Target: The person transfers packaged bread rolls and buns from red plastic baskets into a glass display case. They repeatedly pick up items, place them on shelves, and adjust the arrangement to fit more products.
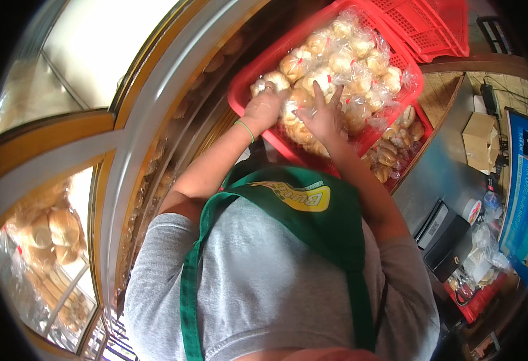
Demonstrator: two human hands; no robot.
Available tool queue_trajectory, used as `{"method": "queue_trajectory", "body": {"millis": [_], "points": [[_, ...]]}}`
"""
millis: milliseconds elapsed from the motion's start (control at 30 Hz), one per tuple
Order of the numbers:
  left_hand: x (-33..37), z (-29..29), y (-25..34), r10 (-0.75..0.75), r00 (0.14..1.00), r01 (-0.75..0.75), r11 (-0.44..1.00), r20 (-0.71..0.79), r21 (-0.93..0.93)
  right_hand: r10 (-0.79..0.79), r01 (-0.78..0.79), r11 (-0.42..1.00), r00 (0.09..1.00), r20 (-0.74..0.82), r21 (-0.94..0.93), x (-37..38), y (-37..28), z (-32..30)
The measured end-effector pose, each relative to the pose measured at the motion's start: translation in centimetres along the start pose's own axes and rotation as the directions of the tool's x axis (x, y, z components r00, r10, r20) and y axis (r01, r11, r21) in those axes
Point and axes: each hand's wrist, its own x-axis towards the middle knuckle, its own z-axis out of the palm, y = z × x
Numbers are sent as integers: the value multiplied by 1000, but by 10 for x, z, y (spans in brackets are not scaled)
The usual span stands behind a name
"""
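Many clear plastic bags of round, pale golden buns (342,62) fill a red plastic crate (238,90) in front of me. At the crate's left end, my left hand (264,110), with a thin green band at its wrist, has its fingers bent against a bag of buns (274,79); its grip is partly hidden. My right hand (326,117) lies over the bags closer to the middle, fingers spread apart and nothing held in them. Small red ties show on several of the bags.
Below the crate's right side, another red crate (420,117) holds bagged brown bread (390,147). More red crates (429,27) stand at the far right. Glass-fronted shelves with bread (53,234) line the left. A counter on the right carries a cardboard box (480,141) and a black device (441,231).
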Motion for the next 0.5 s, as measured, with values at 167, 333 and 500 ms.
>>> {"method": "queue_trajectory", "body": {"millis": [167,333,500], "points": [[12,21,-9,-21,989,8,996,-149,-85,30,-39,997,991,130,72,56,40,22],[14,10,-16,-167,878,-25,920,-449,-391,57,-22,960,991,-120,279,58,36,24],[-25,-102,40,-124,755,-212,883,-643,-419,219,-228,972,965,143,53,105,57,14]]}}
